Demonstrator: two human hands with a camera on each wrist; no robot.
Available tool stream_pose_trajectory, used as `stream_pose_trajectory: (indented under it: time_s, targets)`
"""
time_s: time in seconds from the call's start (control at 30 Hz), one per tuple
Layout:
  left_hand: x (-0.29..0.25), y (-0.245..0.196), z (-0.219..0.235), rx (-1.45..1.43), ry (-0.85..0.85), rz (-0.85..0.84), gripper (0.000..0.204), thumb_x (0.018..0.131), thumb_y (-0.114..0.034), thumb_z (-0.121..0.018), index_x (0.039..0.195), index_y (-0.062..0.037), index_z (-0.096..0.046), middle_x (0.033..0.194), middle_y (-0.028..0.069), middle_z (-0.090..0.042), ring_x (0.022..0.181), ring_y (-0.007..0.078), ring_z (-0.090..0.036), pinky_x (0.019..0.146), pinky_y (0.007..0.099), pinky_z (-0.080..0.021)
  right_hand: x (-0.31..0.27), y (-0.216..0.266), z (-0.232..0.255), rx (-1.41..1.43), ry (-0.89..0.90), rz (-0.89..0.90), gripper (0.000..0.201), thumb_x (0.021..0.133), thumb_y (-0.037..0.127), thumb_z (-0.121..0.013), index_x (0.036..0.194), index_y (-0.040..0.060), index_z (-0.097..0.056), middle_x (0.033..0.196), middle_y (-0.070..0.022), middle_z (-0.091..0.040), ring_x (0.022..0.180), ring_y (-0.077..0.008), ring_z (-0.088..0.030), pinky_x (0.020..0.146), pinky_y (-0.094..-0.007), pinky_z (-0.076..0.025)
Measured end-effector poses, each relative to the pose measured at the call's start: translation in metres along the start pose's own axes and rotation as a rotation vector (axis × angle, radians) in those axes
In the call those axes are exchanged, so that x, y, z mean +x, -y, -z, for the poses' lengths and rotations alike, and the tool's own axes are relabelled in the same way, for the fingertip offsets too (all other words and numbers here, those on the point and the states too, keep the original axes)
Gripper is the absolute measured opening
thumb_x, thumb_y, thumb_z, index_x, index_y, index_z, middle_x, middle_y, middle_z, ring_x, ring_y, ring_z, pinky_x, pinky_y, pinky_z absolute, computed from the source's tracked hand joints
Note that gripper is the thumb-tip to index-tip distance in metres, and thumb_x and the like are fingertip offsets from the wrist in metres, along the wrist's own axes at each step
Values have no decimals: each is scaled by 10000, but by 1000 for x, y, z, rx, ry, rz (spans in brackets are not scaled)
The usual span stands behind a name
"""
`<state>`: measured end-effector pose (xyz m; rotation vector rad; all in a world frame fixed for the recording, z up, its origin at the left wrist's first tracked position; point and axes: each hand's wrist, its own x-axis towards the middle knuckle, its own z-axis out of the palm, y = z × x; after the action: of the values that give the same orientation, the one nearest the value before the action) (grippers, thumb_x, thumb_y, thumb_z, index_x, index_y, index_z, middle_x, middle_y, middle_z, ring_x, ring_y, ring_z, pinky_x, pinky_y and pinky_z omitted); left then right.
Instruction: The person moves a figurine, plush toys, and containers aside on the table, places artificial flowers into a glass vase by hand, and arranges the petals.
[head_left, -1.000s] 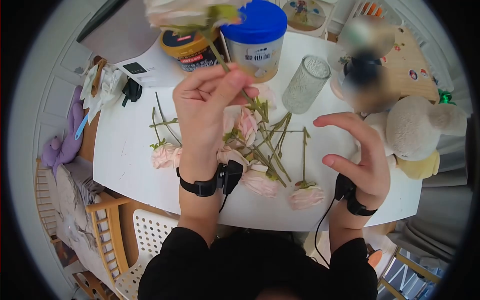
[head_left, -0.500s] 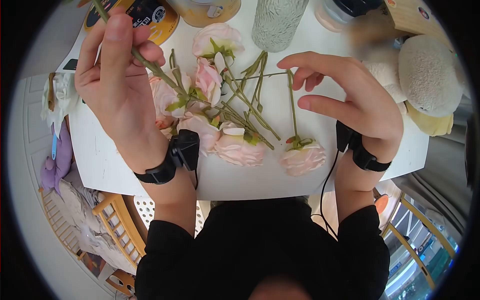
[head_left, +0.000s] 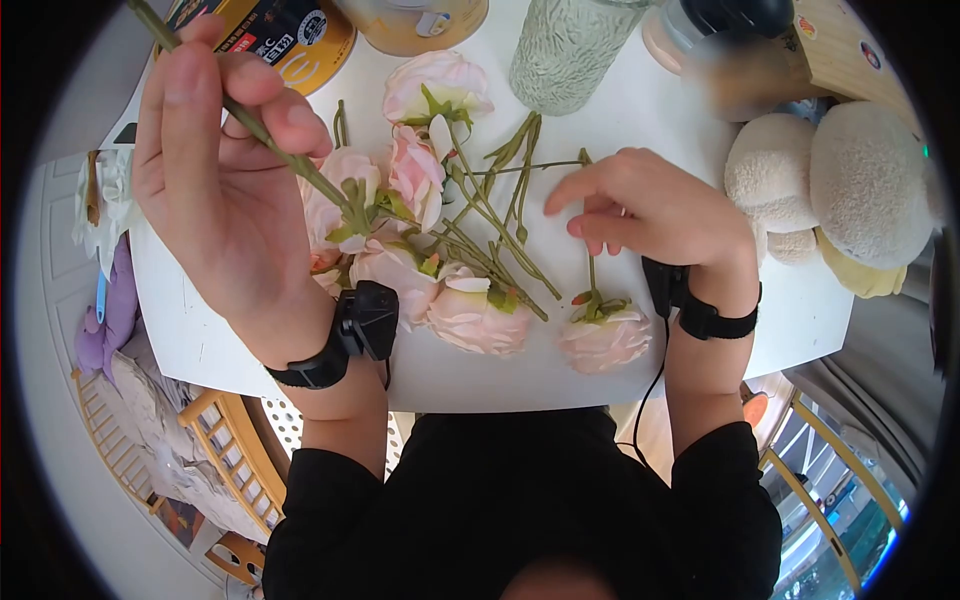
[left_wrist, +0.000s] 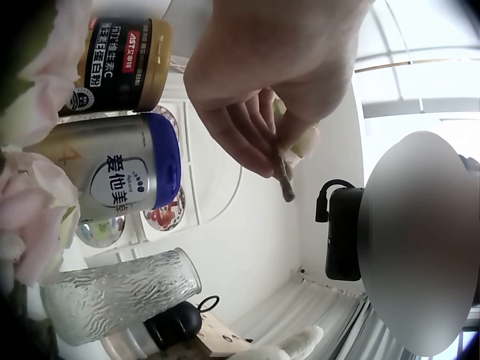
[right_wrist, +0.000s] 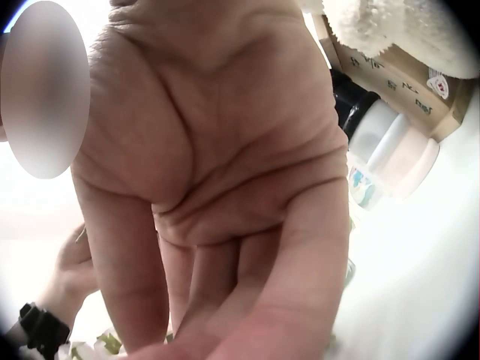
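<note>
My left hand point(head_left: 225, 190) is raised over the table's left side and pinches the green stem point(head_left: 290, 150) of an artificial rose between thumb and fingers. Most of that rose's bloom is hidden behind the fingers in the left wrist view, where the stem's cut end point(left_wrist: 287, 189) pokes out below. Palm down, my right hand point(head_left: 665, 205) hovers with loosely bent fingers and nothing in them. Below it lies a single pale pink rose point(head_left: 605, 338), its stem partly hidden by the fingers. Several more pink roses point(head_left: 480, 315) lie between the hands, their stems point(head_left: 515, 235) crossing.
A ribbed glass vase point(head_left: 570, 55) stands at the back of the white table point(head_left: 450, 385). Two tubs, one black and gold point(head_left: 290, 40), one with a blue lid point(left_wrist: 166, 161), are at back left. A plush toy point(head_left: 865, 170) sits at right, near a black-topped bottle point(head_left: 735, 15).
The view has tilted down toward the table. My left hand, still pinching the stem, has moved left. My right hand has turned palm down, its fingers drawn closer together over the single rose's stem.
</note>
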<state>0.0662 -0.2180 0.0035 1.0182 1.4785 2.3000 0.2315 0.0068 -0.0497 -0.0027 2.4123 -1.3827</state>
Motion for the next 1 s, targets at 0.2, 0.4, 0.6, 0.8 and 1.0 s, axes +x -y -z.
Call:
stream_pose_trajectory:
  time_s: [0.2, 0.4, 0.6, 0.8, 1.0]
  targets:
    - [0, 0, 0, -28, -1, 36, 291, 1043, -198, -441, 1226, 12, -525, 859, 11, -522, 696, 106, -471, 639, 275, -369, 19, 12, -11, -136, -236, 252, 209, 833, 54, -606, 1032, 1, -645, 911, -131, -668, 803, -315, -639, 712, -392, -498]
    - [1, 0, 3, -43, 1, 54, 291, 1043, -193, -436, 1230, 9, -532, 860, 14, -525, 700, 113, -472, 639, 276, -369, 18, 9, -18, -153, -280, 250, 343, 817, -58, -598, 1149, 27, -614, 1134, -118, -640, 904, -316, -629, 768, -370, -508]
    - [0, -2, 2, -19, -5, 64, 280, 1039, -187, -441, 1218, 0, -546, 860, 14, -530, 696, 117, -481, 636, 280, -376, 18, 7, -20, -279, -299, 186, 231, 809, -29, -628, 1035, 18, -638, 993, -122, -639, 890, -343, -620, 746, -401, -498]
    - [0, 0, 13, -35, 6, 53, 286, 1036, -183, -445, 1220, 7, -553, 855, 18, -536, 679, 122, -498, 625, 293, -405, 21, 4, -28, -379, -345, 88, 175, 794, 0, -664, 967, 21, -649, 929, -109, -636, 872, -328, -625, 744, -405, -491]
    - [-1, 1, 10, 22, -8, 14, 293, 1031, -180, -464, 1214, 24, -567, 818, 35, -545, 663, 139, -537, 602, 288, -442, 13, -2, -25, -400, -286, 126, 225, 769, 13, -698, 983, 49, -640, 870, -66, -625, 872, -287, -606, 752, -385, -477]
